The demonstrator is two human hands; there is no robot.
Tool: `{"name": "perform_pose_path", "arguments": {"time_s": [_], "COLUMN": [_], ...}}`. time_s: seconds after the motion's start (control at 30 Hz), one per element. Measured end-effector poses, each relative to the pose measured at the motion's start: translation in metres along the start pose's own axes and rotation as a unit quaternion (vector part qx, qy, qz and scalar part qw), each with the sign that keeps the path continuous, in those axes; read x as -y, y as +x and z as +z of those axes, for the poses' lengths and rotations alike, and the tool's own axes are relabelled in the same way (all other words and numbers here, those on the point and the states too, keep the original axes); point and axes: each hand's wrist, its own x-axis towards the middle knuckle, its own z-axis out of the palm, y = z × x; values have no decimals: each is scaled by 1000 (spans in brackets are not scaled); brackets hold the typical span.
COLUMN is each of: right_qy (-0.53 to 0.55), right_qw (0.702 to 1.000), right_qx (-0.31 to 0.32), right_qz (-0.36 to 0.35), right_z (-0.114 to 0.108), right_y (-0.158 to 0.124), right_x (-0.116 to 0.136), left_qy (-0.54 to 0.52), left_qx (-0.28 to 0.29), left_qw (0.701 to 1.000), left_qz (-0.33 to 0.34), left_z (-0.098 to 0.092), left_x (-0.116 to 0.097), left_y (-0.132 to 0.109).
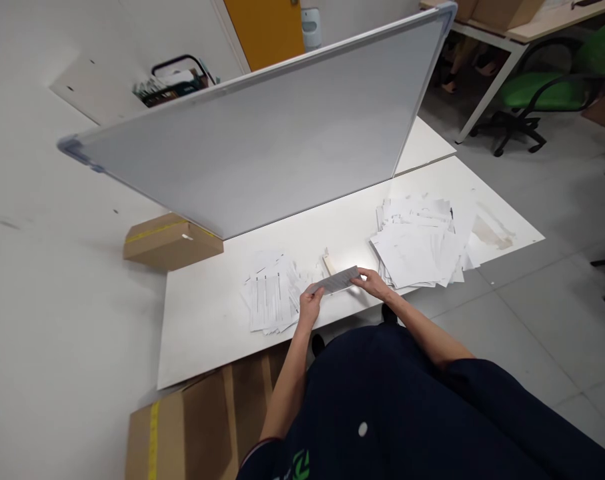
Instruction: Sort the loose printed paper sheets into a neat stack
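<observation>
A narrow folded sheet of paper (336, 281), greyish in shadow on its visible face, is held between my two hands above the front edge of the white table. My left hand (310, 304) pinches its left end. Its right end is gripped by the fingers of my right hand (373, 283). Just behind it lies a small cream-coloured object (329, 264), partly covered, whose kind I cannot make out. To the left is a stack of papers with dark line marks (272, 300). A larger, messy pile of white sheets (415, 243) lies to the right.
A whiteboard (282, 127) stands upright along the back of the table (202, 320). One cardboard box (172, 241) sits at the back left corner, and more cardboard boxes (207, 420) are below the front edge. A green chair (547, 93) stands at the far right.
</observation>
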Motion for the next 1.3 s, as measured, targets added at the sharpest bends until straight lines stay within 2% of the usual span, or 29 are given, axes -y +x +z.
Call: {"name": "perform_pose_path", "arguments": {"time_s": [0.13, 0.2, 0.27, 0.37, 0.47, 0.53, 0.63, 0.73, 0.9, 0.97, 1.07, 1.2, 1.3], "right_qy": [-72, -144, -248, -427, -540, -570, -583, -587, -576, -555, -485, -332, -180], "right_qw": [994, 983, 961, 893, 826, 801, 788, 788, 796, 813, 863, 931, 947], "right_qx": [82, 109, 119, 132, 160, 179, 195, 185, 182, 173, 140, 101, 79], "right_qz": [5, -7, -38, -51, -34, -30, -23, -31, -29, -21, 9, 116, 254], "right_z": [-11, -16, -19, -19, -12, -4, 3, 5, 3, -1, -13, -28, -30], "right_y": [0, -2, -4, -7, -10, -12, -14, -15, -17, -18, -19, -24, -34], "right_x": [21, 35, 51, 70, 75, 72, 62, 55, 57, 57, 48, 10, -25], "left_qy": [-83, -121, -119, -36, 76, 128, 173, 185, 202, 195, 169, 122, 129], "left_qx": [-27, -35, -40, -59, -43, -7, 42, 63, 58, 43, -13, -45, -37], "left_qw": [995, 990, 990, 997, 996, 990, 983, 978, 975, 977, 984, 991, 991], "left_qz": [-48, -59, -58, -24, 30, 52, 51, 67, 70, 70, 55, 25, -6], "left_z": [2, 1, -2, -9, -12, -10, -5, -2, -4, -5, -4, 0, 3], "left_x": [11, 16, 22, 30, 38, 44, 53, 59, 58, 53, 41, 33, 36], "left_y": [3, 3, 2, 0, -4, -6, -6, -4, 0, 0, 1, 3, 5]}}
